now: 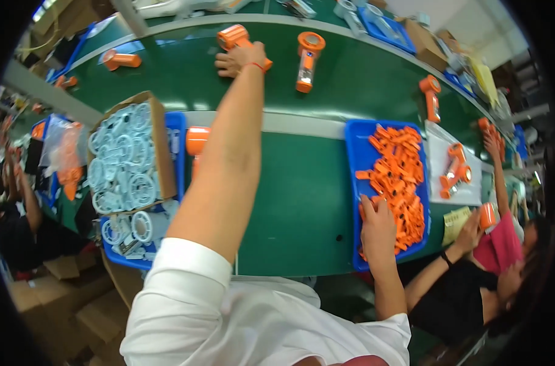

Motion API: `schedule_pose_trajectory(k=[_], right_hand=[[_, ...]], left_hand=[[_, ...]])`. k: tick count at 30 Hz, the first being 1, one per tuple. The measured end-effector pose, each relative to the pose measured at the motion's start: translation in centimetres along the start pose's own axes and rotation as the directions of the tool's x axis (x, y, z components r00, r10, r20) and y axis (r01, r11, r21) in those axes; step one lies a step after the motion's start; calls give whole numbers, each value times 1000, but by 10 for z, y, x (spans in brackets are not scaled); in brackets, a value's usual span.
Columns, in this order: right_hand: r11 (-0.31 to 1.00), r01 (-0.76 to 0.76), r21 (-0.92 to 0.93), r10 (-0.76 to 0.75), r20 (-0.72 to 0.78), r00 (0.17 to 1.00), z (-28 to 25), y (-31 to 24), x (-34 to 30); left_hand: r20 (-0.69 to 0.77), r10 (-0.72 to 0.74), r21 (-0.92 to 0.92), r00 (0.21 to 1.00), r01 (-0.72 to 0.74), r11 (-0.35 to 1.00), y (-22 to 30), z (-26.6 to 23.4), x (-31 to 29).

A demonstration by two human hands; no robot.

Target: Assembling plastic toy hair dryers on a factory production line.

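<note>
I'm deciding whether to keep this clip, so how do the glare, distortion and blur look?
In the head view, pale glare marks the far green surface; straight edges bow in the fisheye picture, and its corners go black; the left hand and right hand are readable, while the background near the side rims looks softer.

Orange handheld devices (pixel 306 60) — at least seven | blue trays (pixel 353 160) — at least four | pale-blue-filled carton (pixel 163 160): one
</note>
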State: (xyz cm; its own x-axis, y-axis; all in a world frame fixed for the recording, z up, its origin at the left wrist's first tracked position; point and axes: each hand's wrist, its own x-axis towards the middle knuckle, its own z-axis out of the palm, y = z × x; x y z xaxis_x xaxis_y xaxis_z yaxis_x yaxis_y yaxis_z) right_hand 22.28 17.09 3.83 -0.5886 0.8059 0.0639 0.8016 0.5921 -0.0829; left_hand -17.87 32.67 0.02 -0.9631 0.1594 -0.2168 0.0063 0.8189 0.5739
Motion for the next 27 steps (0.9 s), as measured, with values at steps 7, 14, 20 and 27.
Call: schedule_pose_trajectory(k=[7,14,20,27], right_hand=[[754,59,654,117,-223,968,-5,-24,-4],[750,597,286,-500,-345,794,41,-75,-37],[899,273,343,-233,-154,960,31,-83,-41],[367,-138,920,-121,195,973,-2,-96,-32]], left_hand=[[130,337,-736,933,-137,663,-1,-60,-26],[-142,792,-987,594,-18,-163,-97,-188,-150],[422,729,-906,539,273,323,-239,-178,-219],[674,624,-735,395,271,622,-286,-153,-235]])
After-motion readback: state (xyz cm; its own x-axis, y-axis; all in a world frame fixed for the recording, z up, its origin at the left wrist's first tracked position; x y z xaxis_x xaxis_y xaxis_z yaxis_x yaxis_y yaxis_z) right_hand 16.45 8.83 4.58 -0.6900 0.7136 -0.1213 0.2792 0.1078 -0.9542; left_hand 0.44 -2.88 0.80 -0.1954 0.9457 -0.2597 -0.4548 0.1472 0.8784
